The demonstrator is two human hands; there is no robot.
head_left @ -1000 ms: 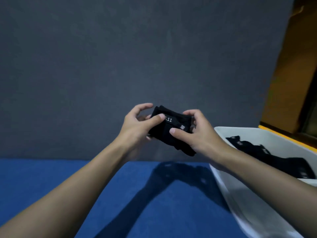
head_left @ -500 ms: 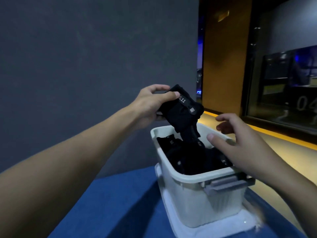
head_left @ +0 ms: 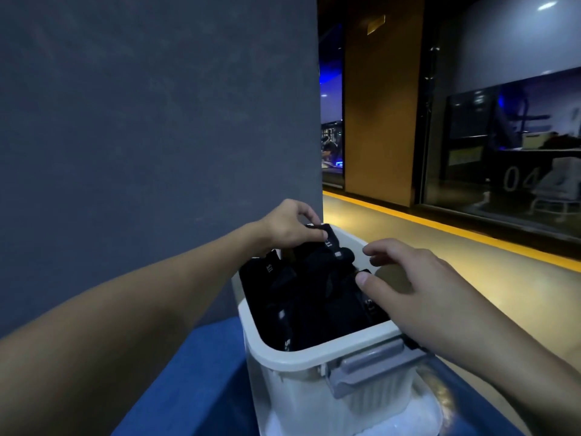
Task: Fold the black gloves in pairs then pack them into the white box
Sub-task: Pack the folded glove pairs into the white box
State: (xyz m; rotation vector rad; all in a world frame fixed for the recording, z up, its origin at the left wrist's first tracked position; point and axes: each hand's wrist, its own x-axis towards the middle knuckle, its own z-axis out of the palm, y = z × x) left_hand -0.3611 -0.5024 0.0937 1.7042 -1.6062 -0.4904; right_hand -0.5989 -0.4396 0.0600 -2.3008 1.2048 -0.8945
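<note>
The white box (head_left: 301,357) stands on the blue table, filled with several folded black gloves (head_left: 314,309) that carry small white print. My left hand (head_left: 287,226) pinches a folded pair of black gloves (head_left: 327,253) at its top edge, over the far end of the box; the pair lies down among the others. Over the box's right side hovers my right hand (head_left: 418,287), fingers spread and loosely bent, its thumb tip touching a glove below.
The box has a grey latch handle (head_left: 371,369) on its near end and sits on a white lid (head_left: 345,426). The blue table (head_left: 188,388) lies below left. A dark grey wall stands behind; a corridor floor with a yellow stripe (head_left: 456,231) runs on the right.
My left hand has carried the folded pair from mid-air down into the box. My right hand let go of it and moved over the box's right side. The view swung right.
</note>
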